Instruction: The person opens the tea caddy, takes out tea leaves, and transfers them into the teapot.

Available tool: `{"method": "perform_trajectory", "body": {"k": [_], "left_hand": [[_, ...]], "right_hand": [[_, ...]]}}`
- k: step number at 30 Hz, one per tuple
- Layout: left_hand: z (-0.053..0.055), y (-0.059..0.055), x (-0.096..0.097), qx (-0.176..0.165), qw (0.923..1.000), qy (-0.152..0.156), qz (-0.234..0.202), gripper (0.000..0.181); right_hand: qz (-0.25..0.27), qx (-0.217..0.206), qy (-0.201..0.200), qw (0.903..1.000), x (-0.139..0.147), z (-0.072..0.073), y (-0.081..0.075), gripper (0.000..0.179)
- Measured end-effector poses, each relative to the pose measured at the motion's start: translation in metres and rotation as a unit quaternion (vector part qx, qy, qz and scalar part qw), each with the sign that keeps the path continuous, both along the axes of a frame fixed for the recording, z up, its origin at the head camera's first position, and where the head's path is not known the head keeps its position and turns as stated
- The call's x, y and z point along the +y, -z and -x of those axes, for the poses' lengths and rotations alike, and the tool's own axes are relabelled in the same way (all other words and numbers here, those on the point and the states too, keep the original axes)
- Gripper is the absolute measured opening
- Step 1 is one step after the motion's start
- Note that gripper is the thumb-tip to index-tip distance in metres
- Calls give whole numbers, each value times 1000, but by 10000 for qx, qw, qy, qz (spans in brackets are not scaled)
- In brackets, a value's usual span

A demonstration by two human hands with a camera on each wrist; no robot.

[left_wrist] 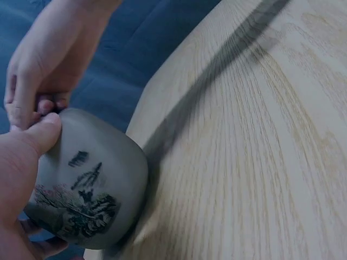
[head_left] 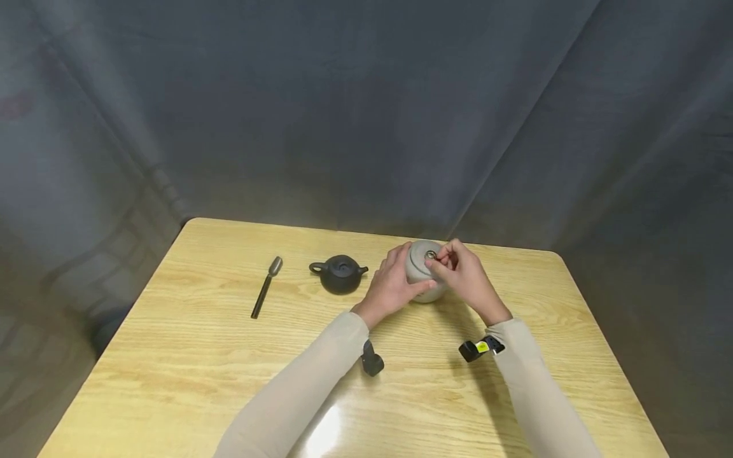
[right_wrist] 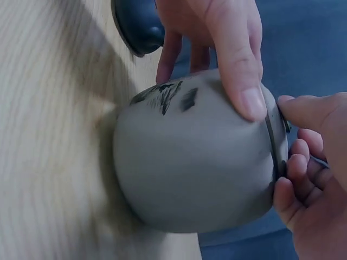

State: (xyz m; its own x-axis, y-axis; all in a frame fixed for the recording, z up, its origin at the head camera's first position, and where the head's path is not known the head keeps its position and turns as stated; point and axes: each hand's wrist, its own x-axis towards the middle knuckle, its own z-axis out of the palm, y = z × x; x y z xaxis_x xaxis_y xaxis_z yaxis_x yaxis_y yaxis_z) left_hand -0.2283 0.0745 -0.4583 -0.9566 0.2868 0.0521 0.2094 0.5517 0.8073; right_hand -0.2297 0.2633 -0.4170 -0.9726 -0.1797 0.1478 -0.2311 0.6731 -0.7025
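Note:
A round grey ceramic jar stands at the back of the table, with a dark painted landscape on its side. My left hand grips the jar's body from the left, the thumb near the rim and the other fingers round the far side. On top sits a grey lid with a small metal ring at its middle. My right hand pinches the lid at this ring, thumb and fingertips curled in. A dark seam shows between lid and jar in the right wrist view.
Left of the jar stands a small black teapot, its spout facing the jar. Farther left lies a scoop with a dark handle and metal head. The wooden table ends just behind the jar, at a dark curtain.

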Motion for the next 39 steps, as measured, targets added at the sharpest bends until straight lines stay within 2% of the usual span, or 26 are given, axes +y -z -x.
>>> {"method": "perform_trajectory", "body": {"k": [4, 9, 13, 16, 23, 28, 33, 39], "left_hand": [[-2, -2, -6, 118, 9999, -20, -30, 94], [-7, -8, -29, 311, 9991, 274, 21, 90], [-12, -14, -55, 590, 9962, 533, 364, 91], [-15, -18, -77, 843, 9923, 562, 709, 93], [-19, -30, -128, 1554, 9747, 536, 1516, 99], [-21, -42, -159, 1844, 9615, 546, 1964, 104], [-25, -55, -183, 2050, 9496, 554, 2304, 109], [-32, -71, -201, 2330, 9337, 588, 2654, 110]], "right_hand": [[192, -105, 203, 9996, 9, -7, 3, 28], [107, -44, 478, 9988, 26, -13, 9, 27], [66, -92, 582, 9982, 42, -17, 12, 30], [34, -96, 590, 9982, 55, -19, 12, 36], [-148, -32, 737, 9972, 83, -22, 5, 50], [-201, 165, 809, 9964, 97, -23, -4, 54], [-316, 308, 806, 9958, 103, -26, -16, 59], [-459, 480, 634, 9958, 98, -31, -32, 66]]}}
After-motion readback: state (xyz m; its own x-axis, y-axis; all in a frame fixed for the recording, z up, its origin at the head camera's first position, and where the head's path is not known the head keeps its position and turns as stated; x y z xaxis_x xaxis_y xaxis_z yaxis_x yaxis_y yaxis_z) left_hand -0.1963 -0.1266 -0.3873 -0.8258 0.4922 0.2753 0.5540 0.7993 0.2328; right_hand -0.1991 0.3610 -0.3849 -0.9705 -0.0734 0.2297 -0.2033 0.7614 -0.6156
